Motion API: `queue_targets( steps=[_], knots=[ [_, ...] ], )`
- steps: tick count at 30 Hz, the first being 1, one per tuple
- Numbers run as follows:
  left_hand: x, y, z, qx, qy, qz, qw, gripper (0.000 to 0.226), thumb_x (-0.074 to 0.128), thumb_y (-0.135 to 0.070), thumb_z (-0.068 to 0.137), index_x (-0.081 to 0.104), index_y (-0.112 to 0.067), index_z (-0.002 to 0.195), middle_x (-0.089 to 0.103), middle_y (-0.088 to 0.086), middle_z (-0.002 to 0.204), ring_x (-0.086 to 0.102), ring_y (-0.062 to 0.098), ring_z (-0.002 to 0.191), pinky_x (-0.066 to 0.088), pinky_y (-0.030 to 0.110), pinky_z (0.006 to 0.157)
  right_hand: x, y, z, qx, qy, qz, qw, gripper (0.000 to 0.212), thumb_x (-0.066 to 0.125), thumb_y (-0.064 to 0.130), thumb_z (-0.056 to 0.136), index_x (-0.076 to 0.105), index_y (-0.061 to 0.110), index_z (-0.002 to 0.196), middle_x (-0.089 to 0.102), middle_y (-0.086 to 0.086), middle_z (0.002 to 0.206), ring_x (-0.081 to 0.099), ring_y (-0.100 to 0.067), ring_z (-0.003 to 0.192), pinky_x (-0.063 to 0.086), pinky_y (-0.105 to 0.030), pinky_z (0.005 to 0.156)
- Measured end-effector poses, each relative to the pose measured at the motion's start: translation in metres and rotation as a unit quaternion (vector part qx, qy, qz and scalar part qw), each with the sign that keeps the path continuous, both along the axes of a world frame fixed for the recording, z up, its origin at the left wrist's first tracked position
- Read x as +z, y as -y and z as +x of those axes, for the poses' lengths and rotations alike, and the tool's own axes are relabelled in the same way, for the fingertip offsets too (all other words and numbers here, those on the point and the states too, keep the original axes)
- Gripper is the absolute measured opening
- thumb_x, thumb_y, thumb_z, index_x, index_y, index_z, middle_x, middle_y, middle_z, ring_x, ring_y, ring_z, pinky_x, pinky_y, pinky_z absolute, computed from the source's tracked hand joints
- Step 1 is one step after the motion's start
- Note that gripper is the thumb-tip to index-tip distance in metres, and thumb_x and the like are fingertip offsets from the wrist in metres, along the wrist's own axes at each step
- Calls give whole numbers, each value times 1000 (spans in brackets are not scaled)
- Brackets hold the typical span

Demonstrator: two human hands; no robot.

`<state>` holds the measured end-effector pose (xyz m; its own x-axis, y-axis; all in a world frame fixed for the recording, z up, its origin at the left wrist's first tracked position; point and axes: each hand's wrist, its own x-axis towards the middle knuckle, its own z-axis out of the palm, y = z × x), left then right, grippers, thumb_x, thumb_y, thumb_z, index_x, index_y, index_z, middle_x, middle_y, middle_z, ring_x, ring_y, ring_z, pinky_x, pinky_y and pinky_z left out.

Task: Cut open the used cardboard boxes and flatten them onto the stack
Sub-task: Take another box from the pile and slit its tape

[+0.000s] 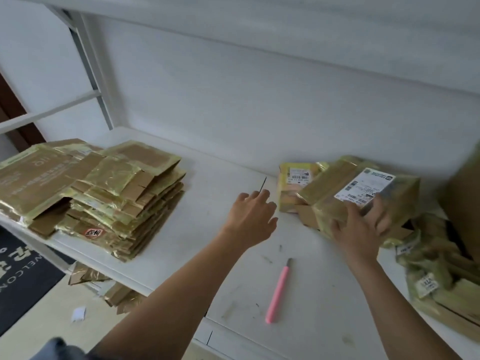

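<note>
The stack (91, 193) of flattened boxes sits at the far-left end of the shelf top (207, 203), its near-left side overhanging the front edge; top sheets lie skewed w/ flaps sticking out, so another sheet dropped off-centre could prob. slide the pile toward the floor, where scraps already lie. Mid-shelf, the left hand (253, 216) hovers open, fingers spread, holding nothing, reaching toward the boxes at the right. The pink cutter (279, 291) lies loose on the shelf near the front edge, between the two forearms; its long axis runs near-to-far w/ a slight lean right, dark tip pointing away from the person, toward the back wall. Can't tell if the blade is out. Risk: a forearm sweeping across could knock it off the front edge, or a blind grab could meet the tip. Right of centre, the right hand (361, 229) lies on the near face of the taped box (363, 196), fingers curled over its top edge by the label, a loose hold, not yet lifted. That box lies tilted, long axis running left-to-right and angled toward the back-right, leaning on a smaller box (293, 188) behind-left and on loose cardboard at the right end. Pulling it one-handed may drag those neighbours along or let the glossy tape slip.
</note>
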<state>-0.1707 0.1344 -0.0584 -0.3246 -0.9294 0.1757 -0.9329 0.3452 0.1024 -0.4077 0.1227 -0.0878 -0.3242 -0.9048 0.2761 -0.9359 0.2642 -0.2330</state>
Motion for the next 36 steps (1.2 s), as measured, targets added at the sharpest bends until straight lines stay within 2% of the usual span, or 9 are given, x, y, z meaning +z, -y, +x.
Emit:
queue_targets(
  steps=[6, 14, 18, 20, 24, 27, 30, 33, 36],
  knots=[
    [-4, -3, 1, 18, -6, 10, 1000, 39, 42, -41, 99, 61, -19, 126, 44, 0, 139, 48, 19, 121, 33, 33, 103, 2, 8, -2, 32, 50, 69, 996, 55, 64, 4, 89, 53, 26, 137, 2, -4, 165, -8, -52, 144, 22, -61, 113],
    [0, -8, 54, 117, -227, 46, 966, 50, 47, -46, 98, 47, -21, 142, 46, 1, 141, 56, 23, 117, 48, 35, 93, 20, -9, 40, 191, 179, -148, 954, 46, 54, -16, 84, 65, 2, 125, 49, -7, 145, 52, -49, 122, 35, -47, 110],
    [11, -15, 81, 110, -354, 52, 927, 52, 45, -46, 99, 38, -30, 148, 43, -2, 145, 50, 18, 123, 41, 30, 99, 32, -26, 80, 256, 155, -222, 928, 42, 65, -15, 81, 70, 5, 117, 60, -4, 133, 53, -38, 120, 44, -30, 97],
    [14, -21, 90, 105, -385, 72, 914, 48, 42, -47, 100, 46, -28, 144, 46, -6, 143, 45, 13, 128, 38, 25, 104, 41, -31, 98, 293, 139, -225, 919, 45, 68, -17, 74, 73, 8, 112, 63, -2, 128, 52, -13, 117, 39, -12, 90],
    [14, -31, 105, 136, -415, 116, 892, 43, 37, -46, 103, 70, -19, 111, 62, -9, 102, 58, 8, 93, 38, 8, 74, 54, -32, 126, 448, 103, -74, 885, 49, 64, -13, 72, 74, 19, 108, 64, 8, 128, 45, -10, 123, 50, -36, 98],
    [8, -40, 113, 147, -476, 206, 843, 43, 35, -52, 101, 62, -26, 123, 62, -9, 110, 55, -4, 88, 41, 13, 72, 45, -40, 150, 499, 82, 45, 861, 57, 68, -4, 79, 64, 24, 129, 55, 12, 140, 32, -19, 143, 39, -40, 111],
    [-2, -49, 120, 188, -514, 294, 784, 44, 36, -62, 96, 50, -35, 127, 63, -7, 115, 62, 8, 99, 50, 32, 87, 37, -48, 160, 496, 219, 42, 839, 83, 80, 9, 78, 41, 36, 146, 29, 14, 157, 23, -5, 146, 30, -29, 117],
    [-6, -51, 127, 222, -526, 310, 760, 56, 36, -69, 92, 47, -32, 133, 64, -8, 107, 65, 14, 94, 54, 35, 79, 27, -51, 152, 451, 275, 105, 843, 96, 84, 38, 74, 22, 50, 147, 2, 12, 164, -2, -4, 150, 11, -33, 122],
    [-5, -50, 129, 225, -510, 340, 757, 74, 36, -79, 83, 41, -31, 140, 64, -3, 109, 65, 17, 94, 58, 33, 69, 17, -60, 148, 374, 324, 240, 835, 111, 83, 52, 65, 15, 46, 153, -9, 14, 162, 1, -6, 148, 17, -36, 122]
  ],
)
